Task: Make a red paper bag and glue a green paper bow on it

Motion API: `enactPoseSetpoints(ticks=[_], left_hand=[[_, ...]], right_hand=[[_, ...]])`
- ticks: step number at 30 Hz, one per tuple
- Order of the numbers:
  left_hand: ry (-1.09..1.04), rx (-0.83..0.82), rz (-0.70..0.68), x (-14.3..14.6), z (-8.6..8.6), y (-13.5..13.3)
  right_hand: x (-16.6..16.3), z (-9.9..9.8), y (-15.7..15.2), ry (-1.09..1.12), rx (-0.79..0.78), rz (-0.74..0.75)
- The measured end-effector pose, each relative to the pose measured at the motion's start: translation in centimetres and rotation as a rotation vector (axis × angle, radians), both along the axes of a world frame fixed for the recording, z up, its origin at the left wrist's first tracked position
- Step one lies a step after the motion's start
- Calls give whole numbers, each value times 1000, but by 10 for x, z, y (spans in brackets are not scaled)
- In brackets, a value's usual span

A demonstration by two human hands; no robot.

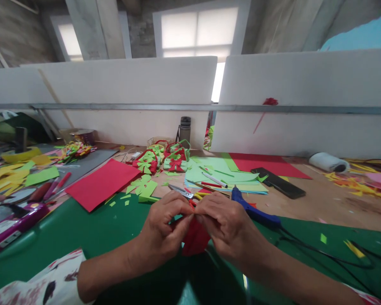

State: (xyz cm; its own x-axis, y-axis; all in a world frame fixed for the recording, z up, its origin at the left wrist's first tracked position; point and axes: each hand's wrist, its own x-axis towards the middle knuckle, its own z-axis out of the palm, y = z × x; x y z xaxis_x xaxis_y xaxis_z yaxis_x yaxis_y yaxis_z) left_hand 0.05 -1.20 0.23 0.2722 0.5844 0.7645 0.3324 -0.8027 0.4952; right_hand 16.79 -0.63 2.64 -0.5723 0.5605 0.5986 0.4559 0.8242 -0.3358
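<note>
Green covers the near part of your surface [111,228]. Above it, your left grip [165,220] and right grip [224,220] meet, wrists angled inward, thumbs and fingertips pinching the top of a red piece [197,241]. Open green lies beside your left forearm; a black cord [300,242] crosses the right side, scissors [188,195] just beyond your knuckles. The red piece hangs between your hands, partly hidden.

On the tabletop [328,201], baskets [175,164] sit before the bottle [185,131]; the sheet stack [220,169] lies to their right, then the phone [278,183], the glue gun [262,214] before it. Scissors [181,191] lie behind the held piece [196,240].
</note>
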Motion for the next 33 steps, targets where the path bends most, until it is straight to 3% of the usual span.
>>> enactPoseSetpoints(ticks=[21, 28, 33], left_hand=[[15, -74, 4, -2, -2, 3], [73, -86, 48, -3, -4, 4], [127, -82, 62, -3, -6, 4]], right_hand=[[1, 1, 0, -45, -59, -52], [-1, -4, 2, -44, -8, -89], [-3, -10, 5, -93, 138, -74]])
